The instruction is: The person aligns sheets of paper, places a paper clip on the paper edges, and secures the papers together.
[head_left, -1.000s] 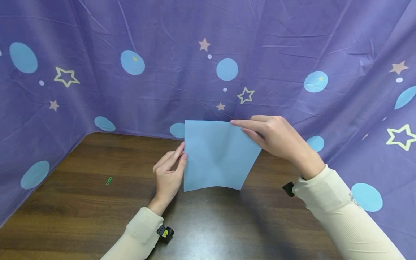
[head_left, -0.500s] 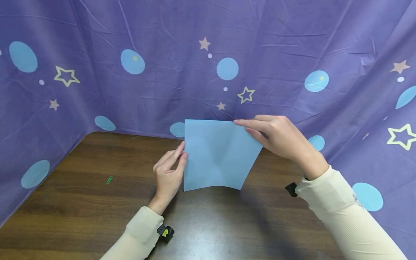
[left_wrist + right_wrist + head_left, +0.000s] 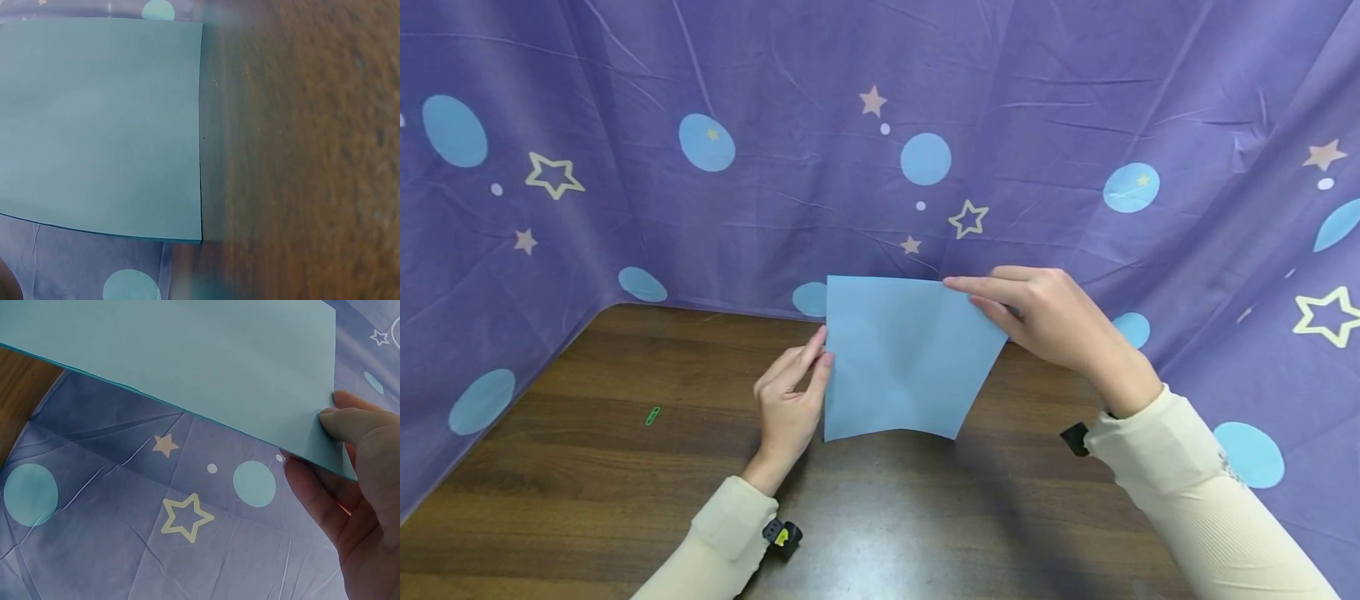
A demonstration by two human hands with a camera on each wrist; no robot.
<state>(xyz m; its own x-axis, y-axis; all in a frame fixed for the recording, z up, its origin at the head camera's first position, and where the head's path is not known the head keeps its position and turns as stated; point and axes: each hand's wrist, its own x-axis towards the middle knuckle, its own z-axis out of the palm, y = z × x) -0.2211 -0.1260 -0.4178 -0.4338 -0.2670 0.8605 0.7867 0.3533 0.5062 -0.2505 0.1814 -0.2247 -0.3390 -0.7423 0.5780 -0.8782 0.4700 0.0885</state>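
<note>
right hand (image 3: 1051, 321) shifted slightly rightward along smooth, bowed paper (image 3: 898, 358).

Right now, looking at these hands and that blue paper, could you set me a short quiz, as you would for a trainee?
1. True or false: the right hand holds the blue paper.
2. What lies on the table, out to the left of the left hand? A) a red pen; B) a green paper clip; C) a white cup.
3. Fill in: in the head view, the lower edge of the blue paper looks ____, not straight.

Key: 1. True. 2. B. 3. Curved.
</note>
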